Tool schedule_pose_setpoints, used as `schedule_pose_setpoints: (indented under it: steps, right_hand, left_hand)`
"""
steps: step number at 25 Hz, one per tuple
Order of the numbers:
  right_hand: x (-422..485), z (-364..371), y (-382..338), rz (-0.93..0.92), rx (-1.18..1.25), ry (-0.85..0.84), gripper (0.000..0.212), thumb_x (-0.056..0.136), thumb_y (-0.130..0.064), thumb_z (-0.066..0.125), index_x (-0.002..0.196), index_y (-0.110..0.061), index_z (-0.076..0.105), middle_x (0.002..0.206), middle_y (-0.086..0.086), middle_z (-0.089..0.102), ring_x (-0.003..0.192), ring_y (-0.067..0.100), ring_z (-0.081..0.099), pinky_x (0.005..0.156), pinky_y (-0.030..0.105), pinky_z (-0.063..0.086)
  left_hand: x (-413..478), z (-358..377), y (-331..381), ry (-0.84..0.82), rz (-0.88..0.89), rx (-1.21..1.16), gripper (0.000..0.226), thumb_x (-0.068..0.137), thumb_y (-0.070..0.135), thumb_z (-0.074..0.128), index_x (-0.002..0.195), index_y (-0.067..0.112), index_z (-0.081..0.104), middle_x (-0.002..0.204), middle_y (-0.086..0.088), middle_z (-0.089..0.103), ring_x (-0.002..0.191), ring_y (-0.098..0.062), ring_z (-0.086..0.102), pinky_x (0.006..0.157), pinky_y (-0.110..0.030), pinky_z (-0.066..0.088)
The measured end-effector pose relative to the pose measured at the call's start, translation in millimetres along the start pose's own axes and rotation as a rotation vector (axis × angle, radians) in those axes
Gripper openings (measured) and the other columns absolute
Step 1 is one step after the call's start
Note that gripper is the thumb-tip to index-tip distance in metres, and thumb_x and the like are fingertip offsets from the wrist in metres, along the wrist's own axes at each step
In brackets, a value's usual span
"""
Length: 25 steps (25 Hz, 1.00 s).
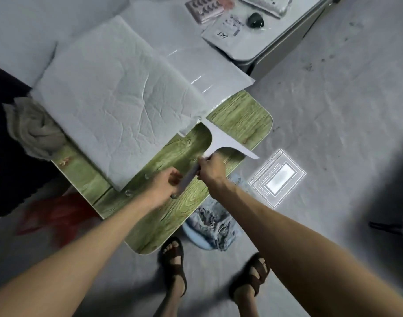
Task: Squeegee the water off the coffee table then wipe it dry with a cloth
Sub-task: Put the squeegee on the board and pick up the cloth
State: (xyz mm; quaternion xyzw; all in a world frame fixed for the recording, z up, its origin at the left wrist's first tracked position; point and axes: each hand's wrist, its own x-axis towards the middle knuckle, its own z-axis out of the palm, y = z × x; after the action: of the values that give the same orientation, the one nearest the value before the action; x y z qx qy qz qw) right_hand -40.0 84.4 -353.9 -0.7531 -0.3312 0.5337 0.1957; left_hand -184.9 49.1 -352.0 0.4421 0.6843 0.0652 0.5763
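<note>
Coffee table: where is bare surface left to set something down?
Two bare patches: the near end of the coffee table, nearer than the left hand, and its far corner, right of the squeegee. The white sheet and beige cloth crowd the rest.

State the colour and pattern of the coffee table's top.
The table top is light green with a wood-grain print; head view shows it.
</note>
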Motion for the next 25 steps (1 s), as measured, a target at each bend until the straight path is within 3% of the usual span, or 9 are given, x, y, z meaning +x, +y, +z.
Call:
schedule_pose_setpoints:
  steps: [3, 6, 9, 12, 14, 16, 19, 22, 25]
  right_hand:
    - [22, 33, 15, 0.014, 0.015, 0.001, 0.010, 0.096, -0.013, 0.051, 0.097, -0.004, 0.055, 0.088, 0.014, 0.066, 0.078, 0.029, 0.065, 0.065, 0.040, 0.054]
    - [21, 30, 23, -0.001, 0.029, -0.016, 0.024, 0.095, -0.023, 0.056, 0.109, -0.005, 0.054, 0.099, 0.015, 0.067, 0.088, 0.030, 0.067, 0.080, 0.046, 0.056]
    - [-2, -8, 41, -0.008, 0.114, -0.073, 0.033, 0.096, -0.030, 0.057, 0.121, -0.008, 0.051, 0.100, 0.007, 0.066, 0.077, 0.018, 0.068, 0.069, 0.035, 0.059]
    - [-24, -54, 97, -0.084, -0.207, -0.094, 0.024, 0.098, -0.020, 0.052, 0.119, -0.012, 0.061, 0.108, 0.008, 0.070, 0.086, 0.019, 0.068, 0.079, 0.036, 0.057]
    - [-22, -74, 145, -0.075, -0.480, -0.192, 0.032, 0.098, -0.015, 0.048, 0.127, -0.015, 0.060, 0.125, 0.009, 0.066, 0.107, 0.025, 0.064, 0.094, 0.035, 0.050]
    - [-12, -79, 187, -0.072, -0.687, -0.344, 0.042, 0.096, -0.012, 0.046, 0.138, -0.019, 0.053, 0.139, 0.007, 0.056, 0.123, 0.027, 0.055, 0.101, 0.034, 0.042]
    - [8, -75, 240, -0.184, -0.772, -0.413, 0.048, 0.095, -0.009, 0.045, 0.142, -0.018, 0.047, 0.146, 0.007, 0.047, 0.129, 0.030, 0.047, 0.107, 0.038, 0.038]
    - [18, -70, 270, -0.289, -0.675, -0.330, 0.048, 0.091, -0.005, 0.046, 0.138, -0.013, 0.052, 0.141, 0.009, 0.051, 0.125, 0.033, 0.047, 0.105, 0.042, 0.039]
    - [20, -74, 274, -0.332, -0.492, -0.296, 0.046, 0.089, -0.002, 0.047, 0.133, -0.011, 0.055, 0.133, 0.011, 0.058, 0.121, 0.029, 0.052, 0.101, 0.037, 0.040]
  left_hand:
    - [24, -1, -29, 0.116, 0.009, 0.135, 0.032, 0.078, 0.005, 0.075, 0.106, 0.015, 0.062, 0.101, -0.005, 0.072, 0.096, -0.023, 0.067, 0.088, -0.038, 0.054]
    - [19, 6, -34, 0.193, 0.047, 0.246, 0.030, 0.080, 0.005, 0.071, 0.106, 0.014, 0.060, 0.108, -0.008, 0.068, 0.100, -0.027, 0.065, 0.090, -0.041, 0.053]
    - [-13, 22, -25, 0.368, 0.288, 0.412, 0.033, 0.081, 0.000, 0.066, 0.108, 0.013, 0.052, 0.117, -0.007, 0.056, 0.091, -0.017, 0.057, 0.074, -0.013, 0.046]
    - [-47, 64, -18, 0.179, 0.404, 0.370, 0.031, 0.084, -0.002, 0.061, 0.108, 0.016, 0.051, 0.113, -0.001, 0.053, 0.075, -0.001, 0.047, 0.066, 0.001, 0.040]
    - [-47, 105, -28, -0.057, 0.322, 0.422, 0.029, 0.088, 0.004, 0.058, 0.114, 0.016, 0.051, 0.119, -0.001, 0.053, 0.090, -0.006, 0.050, 0.074, -0.006, 0.043]
    - [-28, 138, -43, -0.141, 0.210, 0.522, 0.037, 0.089, 0.013, 0.059, 0.124, 0.016, 0.047, 0.134, -0.004, 0.047, 0.114, -0.018, 0.051, 0.094, -0.025, 0.045]
    - [15, 169, -65, -0.080, 0.054, 0.586, 0.058, 0.091, 0.022, 0.060, 0.141, 0.015, 0.031, 0.154, -0.014, 0.026, 0.124, -0.032, 0.051, 0.090, -0.035, 0.048]
    - [48, 186, -82, 0.028, -0.012, 0.522, 0.071, 0.095, 0.027, 0.055, 0.150, 0.010, 0.015, 0.148, -0.019, 0.034, 0.114, -0.031, 0.056, 0.078, -0.028, 0.042]
    - [60, 190, -86, 0.161, -0.060, 0.573, 0.066, 0.096, 0.027, 0.052, 0.149, 0.001, 0.020, 0.147, -0.024, 0.035, 0.121, -0.031, 0.051, 0.085, -0.027, 0.038]
